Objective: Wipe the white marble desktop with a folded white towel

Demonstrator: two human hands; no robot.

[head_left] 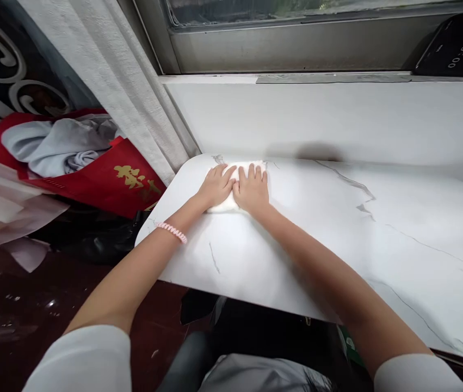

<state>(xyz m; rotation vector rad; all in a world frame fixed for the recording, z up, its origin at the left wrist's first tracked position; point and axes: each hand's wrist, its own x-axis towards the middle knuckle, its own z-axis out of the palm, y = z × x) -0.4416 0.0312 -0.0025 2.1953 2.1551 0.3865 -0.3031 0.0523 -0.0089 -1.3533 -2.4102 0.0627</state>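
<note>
White, soft-looking folded cloth point(228, 204) lies near the rounded left end of the white marble-patterned tabletop point(316, 218); the left hand point(217, 187) and the right hand point(252, 190) press on it side by side, open, palms down, fingers spread; a pink coiled wristband point(172, 231) circles the left forearm; beyond the tabletop's left end, pale fabric point(63, 142) fills a red bag with gold lettering point(133, 182).

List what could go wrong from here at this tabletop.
The white cloth lies under the left hand and right hand near the tabletop's rounded end, so a hard sideways push could slide it off. The timer device by the window might topple if bumped.
</note>
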